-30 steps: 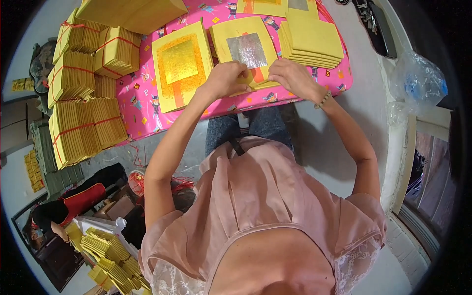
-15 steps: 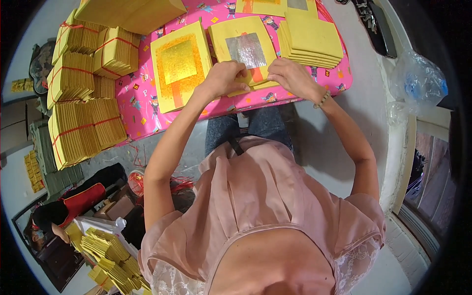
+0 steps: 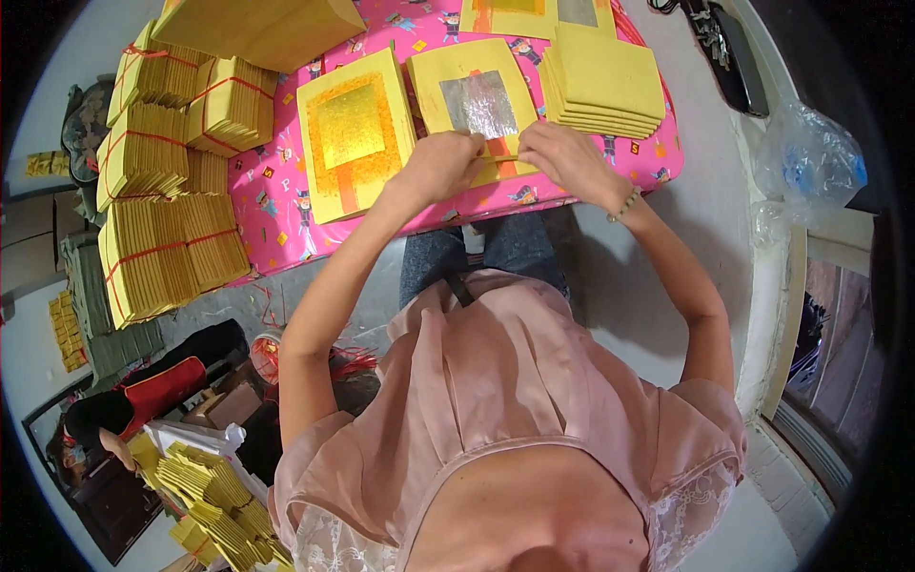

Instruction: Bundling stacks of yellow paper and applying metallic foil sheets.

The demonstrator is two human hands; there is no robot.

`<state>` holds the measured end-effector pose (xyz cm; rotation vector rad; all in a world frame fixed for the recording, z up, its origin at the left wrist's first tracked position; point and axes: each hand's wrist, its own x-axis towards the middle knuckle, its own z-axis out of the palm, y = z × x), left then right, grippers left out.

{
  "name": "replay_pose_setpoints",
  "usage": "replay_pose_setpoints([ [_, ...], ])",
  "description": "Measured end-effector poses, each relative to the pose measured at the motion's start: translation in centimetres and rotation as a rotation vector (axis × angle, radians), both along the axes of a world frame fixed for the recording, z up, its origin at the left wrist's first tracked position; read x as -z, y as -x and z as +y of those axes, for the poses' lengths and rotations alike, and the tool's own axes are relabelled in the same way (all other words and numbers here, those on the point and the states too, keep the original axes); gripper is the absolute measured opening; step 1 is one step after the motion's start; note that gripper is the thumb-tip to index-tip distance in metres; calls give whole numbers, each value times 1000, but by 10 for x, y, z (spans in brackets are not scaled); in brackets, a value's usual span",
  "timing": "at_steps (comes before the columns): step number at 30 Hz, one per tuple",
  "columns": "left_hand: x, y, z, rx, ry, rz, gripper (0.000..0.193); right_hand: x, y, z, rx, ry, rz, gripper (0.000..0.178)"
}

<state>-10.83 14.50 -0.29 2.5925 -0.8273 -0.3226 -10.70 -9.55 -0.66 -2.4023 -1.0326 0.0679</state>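
A yellow paper sheet with a silver foil square [image 3: 479, 107] lies on top of a pile at the table's near edge. My left hand [image 3: 444, 164] is closed at its near left corner, fingertips bent onto the paper. Opposite it, my right hand [image 3: 564, 157] pinches the near right part of the same edge. Between the hands that edge is turned up in a narrow fold across an orange stripe. Left of this pile sits a stack of yellow sheets [image 3: 319, 181] with a gold square on an orange patch. Folded yellow papers [image 3: 610, 81] are piled beyond my right hand.
Bundles of yellow paper [image 3: 143, 153] tied with red string line the left side of the pink patterned tablecloth [image 3: 272, 214]. More foil sheets [image 3: 510, 19] lie at the far edge. At lower left are other paper stacks [image 3: 205, 481] and a person's arm [image 3: 116, 448].
Both hands have come slightly nearer to me. The sheet's near edge now shows as a turned-up fold between them. The table contents appear shifted a little.
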Motion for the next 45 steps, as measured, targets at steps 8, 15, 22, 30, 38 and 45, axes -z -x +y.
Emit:
replay_pose_setpoints([
  [8, -19, 6, -5, -55, -28, -128, 25, -13, -12, 21, 19, 92, -249, 21],
  [15, -38, 12, -9, -177, 134, -625, 58, -52, -79, 39, 53, 66, -73, 16],
  [22, -8, -10, -20, -143, -26, -500, 79, -32, -150, 66, 182, 298, -22, 16],
  [30, 31, -33, -15, -170, -100, -405, 94, 0, -172, 84, 212, 432, -99, 24],
  [38, 40, -38, -16, -169, -77, -369, 93, 6, -178, 97, 148, 436, 45, 29],
  [45, 44, -40, -15, -173, -69, -355, 94, 6, -178, 99, 146, 451, 57, 30],
])
